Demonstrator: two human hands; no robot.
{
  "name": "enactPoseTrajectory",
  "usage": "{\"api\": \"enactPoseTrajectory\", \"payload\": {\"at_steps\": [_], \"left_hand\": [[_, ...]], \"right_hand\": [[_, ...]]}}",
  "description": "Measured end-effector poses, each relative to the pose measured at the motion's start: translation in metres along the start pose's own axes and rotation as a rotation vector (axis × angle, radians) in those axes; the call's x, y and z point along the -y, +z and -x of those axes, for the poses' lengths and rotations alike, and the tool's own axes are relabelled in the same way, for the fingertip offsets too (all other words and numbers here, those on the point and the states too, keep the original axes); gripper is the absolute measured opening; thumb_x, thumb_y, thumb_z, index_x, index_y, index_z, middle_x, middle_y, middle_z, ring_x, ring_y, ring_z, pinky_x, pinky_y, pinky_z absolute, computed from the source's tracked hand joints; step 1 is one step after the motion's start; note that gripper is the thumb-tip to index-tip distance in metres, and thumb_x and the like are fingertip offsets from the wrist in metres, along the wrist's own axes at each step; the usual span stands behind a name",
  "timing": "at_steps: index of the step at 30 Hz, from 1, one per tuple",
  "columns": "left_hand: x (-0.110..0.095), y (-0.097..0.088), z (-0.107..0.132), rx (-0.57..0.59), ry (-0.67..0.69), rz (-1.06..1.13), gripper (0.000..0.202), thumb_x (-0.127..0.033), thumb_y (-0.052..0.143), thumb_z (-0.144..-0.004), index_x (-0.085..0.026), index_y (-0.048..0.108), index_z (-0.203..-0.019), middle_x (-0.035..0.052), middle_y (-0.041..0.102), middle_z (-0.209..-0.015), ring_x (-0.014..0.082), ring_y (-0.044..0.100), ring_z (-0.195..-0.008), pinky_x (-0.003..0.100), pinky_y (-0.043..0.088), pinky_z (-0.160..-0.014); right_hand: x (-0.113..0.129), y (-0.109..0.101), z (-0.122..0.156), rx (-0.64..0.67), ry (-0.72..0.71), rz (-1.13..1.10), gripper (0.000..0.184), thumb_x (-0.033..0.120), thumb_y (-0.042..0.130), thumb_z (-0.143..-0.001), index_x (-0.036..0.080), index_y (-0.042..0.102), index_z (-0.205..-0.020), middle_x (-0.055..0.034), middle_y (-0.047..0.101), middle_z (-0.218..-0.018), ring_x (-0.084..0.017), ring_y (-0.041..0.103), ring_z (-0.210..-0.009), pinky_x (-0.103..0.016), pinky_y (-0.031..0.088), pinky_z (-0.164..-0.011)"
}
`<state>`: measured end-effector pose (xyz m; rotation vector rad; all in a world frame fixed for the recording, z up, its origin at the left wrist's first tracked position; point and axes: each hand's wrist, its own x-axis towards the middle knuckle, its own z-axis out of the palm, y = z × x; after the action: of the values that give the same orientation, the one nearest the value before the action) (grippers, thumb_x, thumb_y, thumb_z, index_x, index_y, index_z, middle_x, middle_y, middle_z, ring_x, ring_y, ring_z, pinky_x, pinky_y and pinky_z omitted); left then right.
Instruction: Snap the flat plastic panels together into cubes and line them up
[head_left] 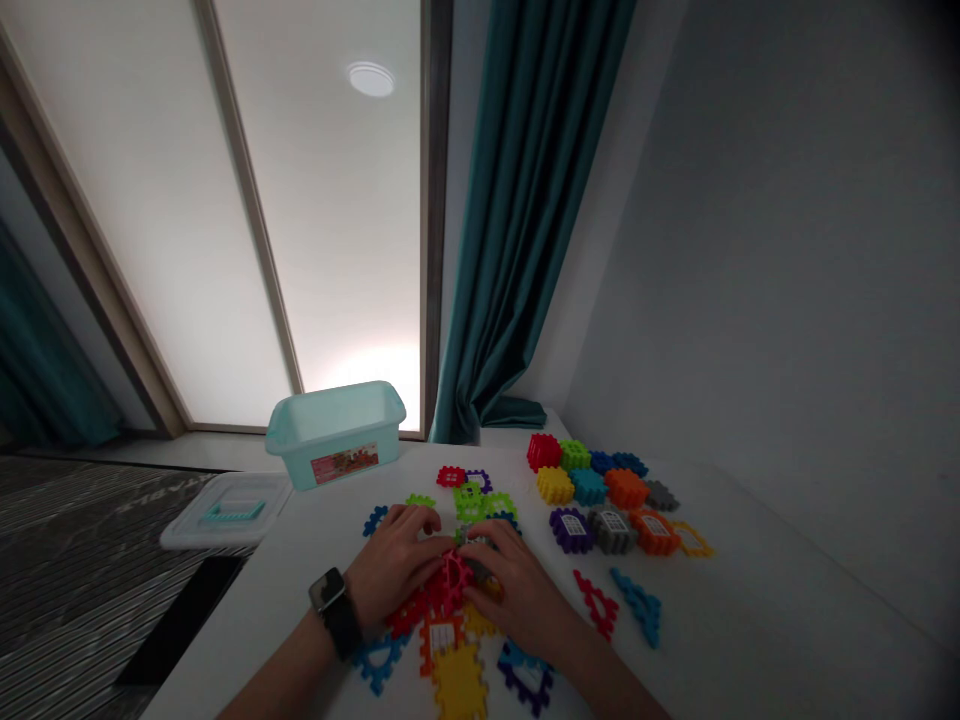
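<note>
Between my hands, over the middle of the table, is a pinkish-red toothed building tile (454,582). My left hand (396,558), with a dark watch on the wrist, has its fingers bent and closed on the tile's left side. From the other side my right hand (516,582) pinches it; the exact fingertip contacts are partly hidden. Below them lie a red tile (407,612), an orange window tile (439,640), a yellow tile (460,684) and a blue triangular frame (381,656). Beyond the fingers are lime-green tiles (469,498). A purple frame (527,684) lies under the right forearm.
Stacked toothed tiles in several colours, such as the orange stack (627,489) and grey stack (612,528), stand at the right. A red triangle (598,605) and a blue piece (637,606) lie nearer. A mint bin (337,425) and its lid (226,510) are at the left.
</note>
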<state>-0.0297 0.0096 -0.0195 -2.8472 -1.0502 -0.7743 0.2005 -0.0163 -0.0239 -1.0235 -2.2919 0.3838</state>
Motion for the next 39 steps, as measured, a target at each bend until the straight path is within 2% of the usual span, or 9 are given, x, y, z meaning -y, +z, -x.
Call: {"api": "enactPoseTrajectory", "payload": {"at_steps": [4, 8, 10, 13, 15, 24, 30, 39], "left_hand": [[0.000, -0.001, -0.001, -0.019, -0.030, -0.002, 0.024, -0.019, 0.054, -0.096, -0.027, 0.065, -0.117, 0.0067, 0.062, -0.108, 0.0239, 0.058, -0.098, 0.039, 0.047, -0.087], [0.000, -0.005, 0.001, -0.065, -0.112, 0.055, 0.037, -0.018, 0.057, -0.091, -0.025, 0.058, -0.127, 0.0077, 0.062, -0.115, 0.0250, 0.058, -0.104, 0.041, 0.047, -0.093], [-0.002, -0.007, 0.002, -0.045, -0.144, 0.112, 0.052, -0.027, 0.068, -0.084, -0.025, 0.053, -0.134, 0.0088, 0.059, -0.123, 0.0273, 0.056, -0.110, 0.044, 0.047, -0.097], [-0.006, -0.005, 0.003, 0.009, -0.161, 0.167, 0.087, -0.044, 0.086, -0.064, -0.024, 0.047, -0.139, 0.0108, 0.055, -0.130, 0.0317, 0.053, -0.116, 0.049, 0.045, -0.100], [-0.008, -0.003, 0.003, 0.022, -0.158, 0.175, 0.095, -0.048, 0.090, -0.058, -0.024, 0.047, -0.139, 0.0116, 0.055, -0.131, 0.0331, 0.052, -0.117, 0.050, 0.044, -0.101], [-0.016, -0.005, -0.003, -0.070, -0.117, 0.117, 0.074, -0.048, 0.085, -0.064, -0.022, 0.057, -0.126, 0.0108, 0.059, -0.122, 0.0320, 0.056, -0.109, 0.047, 0.047, -0.095], [-0.020, -0.003, -0.006, -0.124, -0.100, 0.084, 0.073, -0.049, 0.084, -0.063, -0.022, 0.056, -0.124, 0.0119, 0.057, -0.124, 0.0328, 0.057, -0.109, 0.047, 0.047, -0.094], [-0.045, 0.010, -0.027, -0.085, -0.038, 0.106, 0.075, -0.046, 0.087, -0.059, -0.019, 0.056, -0.121, 0.0129, 0.057, -0.123, 0.0335, 0.057, -0.109, 0.048, 0.047, -0.095]], "right_hand": [[-0.003, 0.000, 0.000, -0.017, -0.003, -0.001, 0.040, 0.006, 0.067, -0.077, 0.025, 0.060, -0.112, -0.0069, 0.058, -0.117, -0.026, 0.055, -0.115, -0.043, 0.050, -0.098], [-0.008, -0.001, -0.001, -0.064, -0.015, -0.002, 0.043, 0.004, 0.065, -0.075, 0.026, 0.061, -0.112, -0.0073, 0.058, -0.115, -0.026, 0.056, -0.111, -0.043, 0.050, -0.097], [-0.009, -0.002, -0.001, -0.083, -0.013, -0.011, 0.043, 0.004, 0.065, -0.075, 0.025, 0.061, -0.113, -0.0074, 0.057, -0.116, -0.025, 0.057, -0.111, -0.042, 0.050, -0.096], [-0.009, -0.005, -0.001, -0.098, 0.010, -0.027, 0.043, 0.006, 0.065, -0.076, 0.026, 0.061, -0.114, -0.0072, 0.057, -0.116, -0.025, 0.056, -0.111, -0.044, 0.050, -0.097], [-0.008, -0.007, -0.001, -0.097, 0.025, -0.040, 0.042, 0.007, 0.065, -0.077, 0.026, 0.061, -0.115, -0.0071, 0.056, -0.116, -0.025, 0.055, -0.112, -0.044, 0.049, -0.098], [-0.002, -0.011, 0.000, -0.100, 0.060, -0.087, 0.041, 0.010, 0.063, -0.079, 0.026, 0.062, -0.116, -0.0071, 0.056, -0.119, -0.025, 0.055, -0.116, -0.044, 0.048, -0.102], [0.001, -0.019, 0.007, -0.079, 0.064, -0.077, 0.045, 0.011, 0.065, -0.080, 0.026, 0.059, -0.122, -0.0082, 0.055, -0.126, -0.027, 0.050, -0.123, -0.046, 0.045, -0.106], [-0.003, -0.034, 0.038, -0.138, 0.123, 0.016, 0.041, 0.018, 0.070, -0.080, 0.025, 0.060, -0.120, -0.0099, 0.053, -0.130, -0.029, 0.047, -0.127, -0.047, 0.043, -0.108]]}}
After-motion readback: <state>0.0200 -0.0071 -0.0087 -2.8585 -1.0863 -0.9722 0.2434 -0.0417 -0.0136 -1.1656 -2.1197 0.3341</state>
